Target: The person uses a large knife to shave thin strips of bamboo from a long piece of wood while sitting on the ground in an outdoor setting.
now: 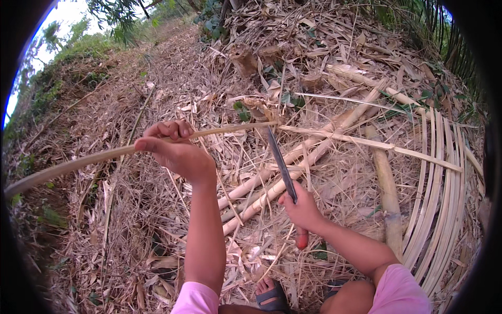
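Note:
My left hand (183,155) is closed round a long, pale bamboo strip (230,129), which bends away past the left edge of view. Its other end lies in front of a cut stump (260,109). In my right hand (304,210) is a long knife (281,163) with a dark blade and a reddish handle end. The blade points up and away, its tip touching or just beside the strip's far end. Another pale strip (366,140) runs rightward from that spot; I cannot tell whether the two are joined.
Several bamboo poles (308,157) lie crossed beyond my right hand. A thicker pole (386,191) lies to the right, beside a curved row of split strips (436,204). Further stumps (243,60) stand at the back. Dry leaves and shavings cover the ground around my sandalled foot (271,294).

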`<state>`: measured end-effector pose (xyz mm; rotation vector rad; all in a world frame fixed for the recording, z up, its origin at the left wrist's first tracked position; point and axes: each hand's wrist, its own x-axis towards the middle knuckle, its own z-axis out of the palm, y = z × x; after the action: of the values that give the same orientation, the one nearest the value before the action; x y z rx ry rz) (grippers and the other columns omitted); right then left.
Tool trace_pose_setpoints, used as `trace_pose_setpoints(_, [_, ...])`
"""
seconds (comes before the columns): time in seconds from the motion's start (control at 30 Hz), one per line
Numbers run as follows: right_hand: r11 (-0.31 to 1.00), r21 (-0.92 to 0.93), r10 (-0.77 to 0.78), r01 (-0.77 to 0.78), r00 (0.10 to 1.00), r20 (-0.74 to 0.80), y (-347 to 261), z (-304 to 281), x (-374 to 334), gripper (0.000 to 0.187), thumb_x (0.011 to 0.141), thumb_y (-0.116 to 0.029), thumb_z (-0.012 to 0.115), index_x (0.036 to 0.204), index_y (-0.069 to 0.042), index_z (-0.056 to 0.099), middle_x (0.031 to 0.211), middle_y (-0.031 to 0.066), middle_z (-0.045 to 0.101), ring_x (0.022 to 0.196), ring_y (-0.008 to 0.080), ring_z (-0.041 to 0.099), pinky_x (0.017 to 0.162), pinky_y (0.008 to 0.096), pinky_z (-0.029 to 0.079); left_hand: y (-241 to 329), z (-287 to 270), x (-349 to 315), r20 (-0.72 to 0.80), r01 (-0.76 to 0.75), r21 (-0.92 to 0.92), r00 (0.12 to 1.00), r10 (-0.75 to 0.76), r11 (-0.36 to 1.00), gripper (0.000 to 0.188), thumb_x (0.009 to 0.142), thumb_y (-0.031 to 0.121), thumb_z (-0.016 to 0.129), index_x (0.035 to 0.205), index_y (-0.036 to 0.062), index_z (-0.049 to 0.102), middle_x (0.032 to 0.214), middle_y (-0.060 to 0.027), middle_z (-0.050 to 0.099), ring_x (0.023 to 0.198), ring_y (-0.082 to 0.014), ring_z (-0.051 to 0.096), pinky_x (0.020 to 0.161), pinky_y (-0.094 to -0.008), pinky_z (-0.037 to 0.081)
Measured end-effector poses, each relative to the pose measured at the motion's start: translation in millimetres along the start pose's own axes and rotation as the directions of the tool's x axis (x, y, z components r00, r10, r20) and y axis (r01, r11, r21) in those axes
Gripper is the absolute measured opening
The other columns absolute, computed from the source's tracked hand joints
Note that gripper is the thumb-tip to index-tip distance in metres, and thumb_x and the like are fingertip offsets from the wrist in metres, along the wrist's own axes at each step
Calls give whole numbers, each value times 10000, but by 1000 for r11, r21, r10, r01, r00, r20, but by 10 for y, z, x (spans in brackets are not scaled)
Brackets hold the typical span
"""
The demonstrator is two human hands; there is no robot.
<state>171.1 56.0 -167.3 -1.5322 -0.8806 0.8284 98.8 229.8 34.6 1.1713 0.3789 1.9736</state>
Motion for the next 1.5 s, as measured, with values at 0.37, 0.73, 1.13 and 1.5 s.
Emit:
trace_pose_setpoints(0.37, [832,-226,-512,507,858,42,-362,542,266,567,892,-37,459,1434,8,298,1048,294,608,729,415,644,657,481,536,184,-315,-309,116,64,-40,991,-58,997,574,915,664,307,880,98,396,887,-65,462,883,-231,527,907,-384,443])
trace_pose_setpoints(0.73, [937,-164,-310,309,951,23,-127,499,322,463,944,-93,419,1388,23,354,985,313,608,874,459,608,792,508,480,962,-337,86,260,-271,-204,911,319,941,803,884,751,308,1050,25,611,761,-103,600,629,-174,607,505,-270,527])
trace_pose_setpoints(1.13, [971,-46,-236,236,972,1,-191,323,191,434,939,-100,445,1354,23,406,803,282,614,751,445,613,702,504,470,1273,-145,-181,50,-456,5,889,455,890,538,1012,559,224,633,178,222,535,25,232,459,-84,163,409,-239,134])
trace_pose_setpoints(1.5, [935,-120,-342,335,939,-46,-220,329,156,489,941,-109,445,1398,35,346,830,268,625,696,427,624,648,485,500,819,-187,-324,89,-305,-126,944,317,944,534,992,589,231,684,153,258,509,26,233,440,-88,155,408,-244,132])
